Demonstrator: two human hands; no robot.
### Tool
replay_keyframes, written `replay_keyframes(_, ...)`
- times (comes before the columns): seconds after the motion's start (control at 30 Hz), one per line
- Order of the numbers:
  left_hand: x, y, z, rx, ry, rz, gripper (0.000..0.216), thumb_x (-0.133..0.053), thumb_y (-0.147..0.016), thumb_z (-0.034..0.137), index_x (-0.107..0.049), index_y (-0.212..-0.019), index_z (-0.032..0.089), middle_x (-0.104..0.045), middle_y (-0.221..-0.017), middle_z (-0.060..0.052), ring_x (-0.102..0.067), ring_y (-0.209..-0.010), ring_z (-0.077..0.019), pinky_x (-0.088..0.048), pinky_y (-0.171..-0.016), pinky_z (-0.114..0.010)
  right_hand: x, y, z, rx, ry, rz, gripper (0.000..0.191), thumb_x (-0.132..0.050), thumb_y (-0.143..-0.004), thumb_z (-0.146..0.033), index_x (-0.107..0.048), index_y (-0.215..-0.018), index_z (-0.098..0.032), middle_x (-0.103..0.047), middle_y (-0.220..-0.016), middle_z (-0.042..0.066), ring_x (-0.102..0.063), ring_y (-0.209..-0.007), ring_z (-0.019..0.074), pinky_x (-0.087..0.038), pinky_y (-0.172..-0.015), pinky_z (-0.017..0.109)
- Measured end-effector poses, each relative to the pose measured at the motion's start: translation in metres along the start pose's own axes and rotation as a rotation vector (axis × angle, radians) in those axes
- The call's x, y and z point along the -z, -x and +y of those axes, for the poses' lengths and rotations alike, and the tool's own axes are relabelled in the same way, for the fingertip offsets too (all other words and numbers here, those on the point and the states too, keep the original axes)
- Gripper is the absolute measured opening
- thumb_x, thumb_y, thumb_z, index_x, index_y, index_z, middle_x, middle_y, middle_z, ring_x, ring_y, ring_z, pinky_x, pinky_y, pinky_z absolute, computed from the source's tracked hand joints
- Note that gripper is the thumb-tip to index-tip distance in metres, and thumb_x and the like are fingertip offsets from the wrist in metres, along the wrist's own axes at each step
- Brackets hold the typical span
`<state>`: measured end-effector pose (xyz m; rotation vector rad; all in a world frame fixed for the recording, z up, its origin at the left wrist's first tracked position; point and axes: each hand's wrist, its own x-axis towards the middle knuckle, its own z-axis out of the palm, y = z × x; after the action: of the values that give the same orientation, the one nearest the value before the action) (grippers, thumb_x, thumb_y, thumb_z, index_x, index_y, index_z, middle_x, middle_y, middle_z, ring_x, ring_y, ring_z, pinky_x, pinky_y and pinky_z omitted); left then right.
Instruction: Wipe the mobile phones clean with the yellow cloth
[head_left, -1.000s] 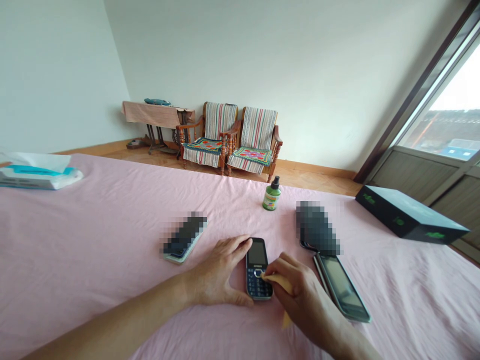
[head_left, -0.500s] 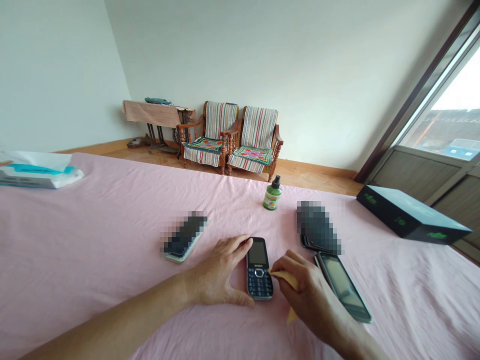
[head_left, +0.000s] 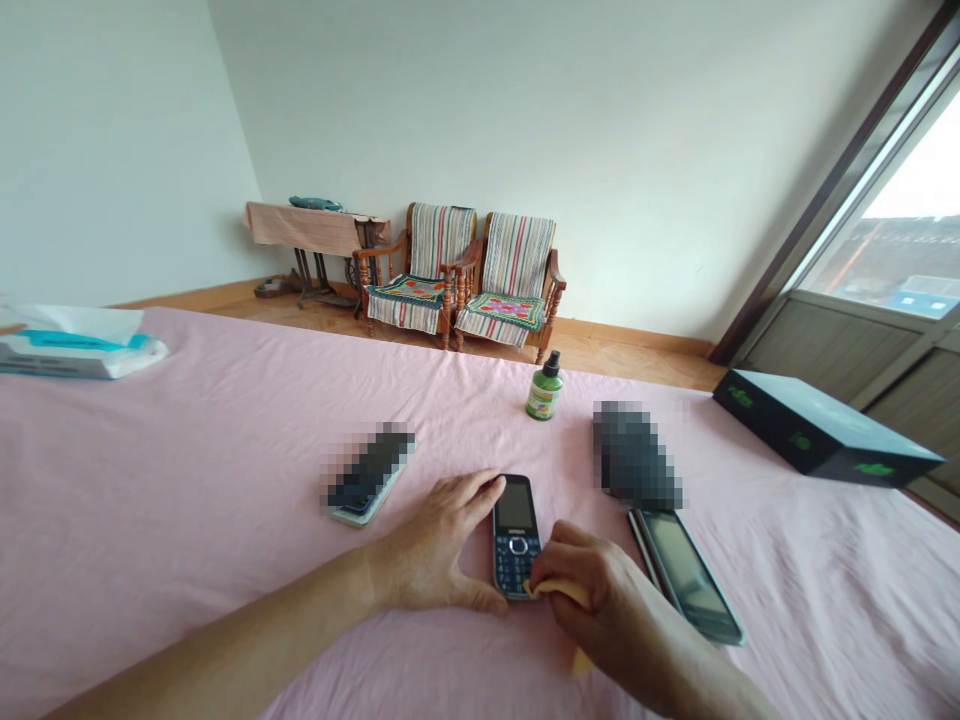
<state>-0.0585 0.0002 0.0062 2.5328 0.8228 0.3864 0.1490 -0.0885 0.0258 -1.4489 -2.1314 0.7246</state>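
Observation:
A dark blue keypad phone (head_left: 516,520) lies face up on the pink cloth. My left hand (head_left: 439,545) steadies it, fingertips at its top left corner and thumb at its lower left edge. My right hand (head_left: 600,600) is closed around a yellow cloth (head_left: 561,590), whose front end touches the phone's lowest keys at the right. Part of that cloth hangs below the hand; the rest is hidden in the fingers. Just right of this hand lies a touchscreen phone (head_left: 694,575) with a pale screen.
Another phone (head_left: 367,480), partly blurred, lies at left. A blurred dark object (head_left: 637,455) is beyond the right hand. Behind stand a green spray bottle (head_left: 544,390) and a black box (head_left: 817,425). A tissue pack (head_left: 82,352) sits far left on the pink cloth (head_left: 225,450).
My right hand has moved the yellow cloth down along the phone's right side, from beside the round button to the bottom keys. My left hand and the phone have stayed in place.

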Motion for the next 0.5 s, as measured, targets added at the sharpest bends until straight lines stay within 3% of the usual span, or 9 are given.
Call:
replay_keyframes(0.27,0.0013,-0.0005,0.0003,-0.001,-0.024,-0.013,0.102,-0.072,-0.066,0.064,-0.031,-0.145,0.013,-0.031,-0.150,-0.019,-0.030,-0.136,-0.0365,-0.028,-0.110,-0.053,-0.0016,-0.0016,-0.0039,-0.016,0.085,0.028,0.026,-0.044,-0.073,0.003,-0.058,-0.071,-0.019,-0.053,-0.080,-0.001,-0.053,-0.072,0.0112,-0.034,-0.064,0.021)
replay_keyframes(0.37,0.0020,-0.0005,0.0014,0.004,-0.023,-0.023,0.101,-0.072,-0.067,0.064,-0.031,-0.145,0.015,-0.031,-0.150,-0.018,-0.030,-0.137,-0.0356,-0.028,-0.110,-0.052,-0.0011,-0.0023,-0.0029,-0.007,0.074,-0.004,0.027,-0.045,-0.070,0.004,-0.058,-0.070,-0.019,-0.054,-0.080,-0.002,-0.053,-0.071,0.0107,-0.034,-0.063,0.021)
replay_keyframes(0.5,0.0003,-0.0003,0.0000,0.000,-0.008,0.001,0.102,-0.073,-0.065,0.064,-0.031,-0.146,0.018,-0.032,-0.150,-0.017,-0.030,-0.136,-0.0373,-0.027,-0.109,-0.053,-0.0029,-0.0030,0.0005,-0.017,0.031,0.048,0.026,-0.044,-0.076,0.002,-0.060,-0.075,-0.019,-0.055,-0.082,-0.001,-0.055,-0.072,0.0111,-0.036,-0.064,0.021)
